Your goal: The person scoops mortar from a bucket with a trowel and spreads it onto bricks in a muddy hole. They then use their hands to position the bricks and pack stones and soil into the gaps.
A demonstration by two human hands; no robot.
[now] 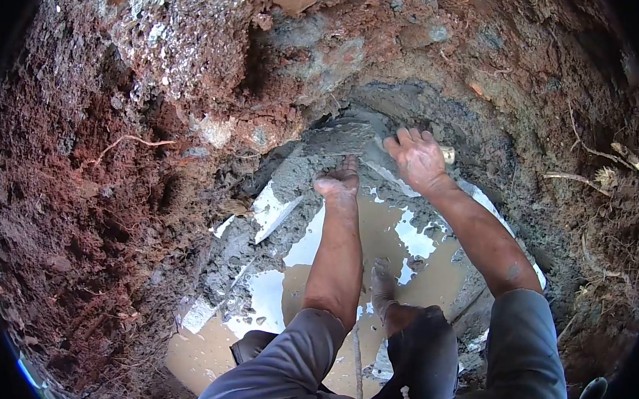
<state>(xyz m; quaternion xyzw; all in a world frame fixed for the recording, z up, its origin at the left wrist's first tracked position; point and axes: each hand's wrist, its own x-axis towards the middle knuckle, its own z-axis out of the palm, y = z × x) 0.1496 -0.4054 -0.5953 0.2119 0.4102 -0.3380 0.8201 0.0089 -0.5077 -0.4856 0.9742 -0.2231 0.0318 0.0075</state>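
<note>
Grey sleeves [526,351] reach over muddy water [376,228] on the pit's floor, ringed by reddish, root-threaded earth walls [73,155]. Near the far wall, the left hand [341,179], fingers extended, touches grey clay [338,136]; the right hand [418,160] clenches a pale stub [448,155] beside it.

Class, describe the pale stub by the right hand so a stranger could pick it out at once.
Start at the brown pool and follow the right arm up to the curled right hand. The pale stub pokes out on that hand's right side, against grey mud. It is short, thick and blunt, unlike the thin, wandering roots in the wall farther right.
</note>
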